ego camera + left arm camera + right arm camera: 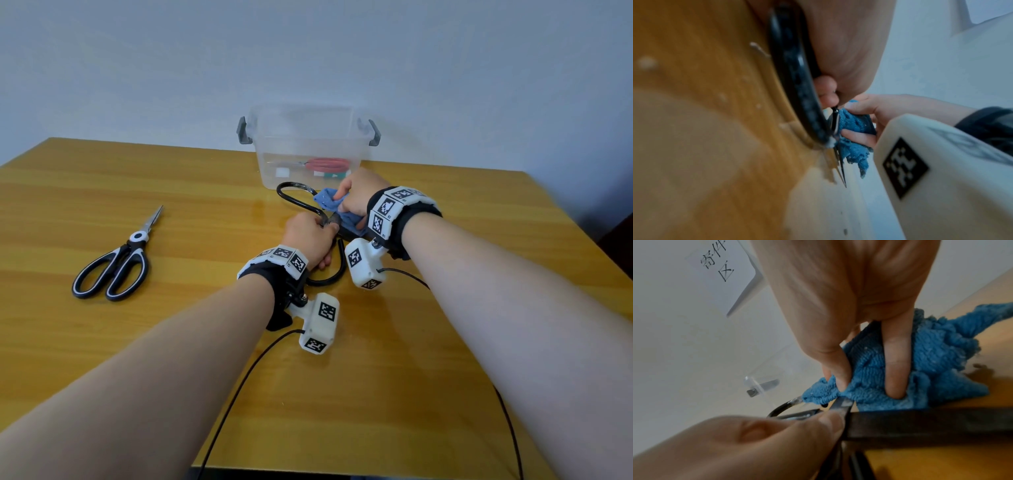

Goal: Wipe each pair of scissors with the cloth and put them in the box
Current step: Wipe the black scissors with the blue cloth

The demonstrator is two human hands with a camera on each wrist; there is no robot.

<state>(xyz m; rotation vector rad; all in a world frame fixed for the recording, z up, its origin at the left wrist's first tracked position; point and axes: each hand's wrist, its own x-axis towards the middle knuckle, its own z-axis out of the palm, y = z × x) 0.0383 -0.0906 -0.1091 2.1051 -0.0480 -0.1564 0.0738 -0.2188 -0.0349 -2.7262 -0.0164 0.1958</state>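
Observation:
Black scissors [297, 205] with large loop handles sit low over the table in front of the clear box [308, 144]. My left hand [320, 231] grips them near the pivot, one loop [795, 81] running under the palm. My right hand [352, 202] holds a bunched blue cloth [327, 202] and presses it onto the dark blade [920, 423], its fingers [896, 369] dug into the cloth [937, 366]. The blade tip [841, 168] points out past the cloth [853, 142]. Red-handled scissors [325, 165] lie inside the box. Black-and-white scissors [116, 263] lie closed on the table at the left.
The yellow wooden table [428, 359] stands against a pale wall. The box has grey latches [244, 132] on both ends and no lid on it. Cables [239, 387] from the wrist cameras trail toward the near edge.

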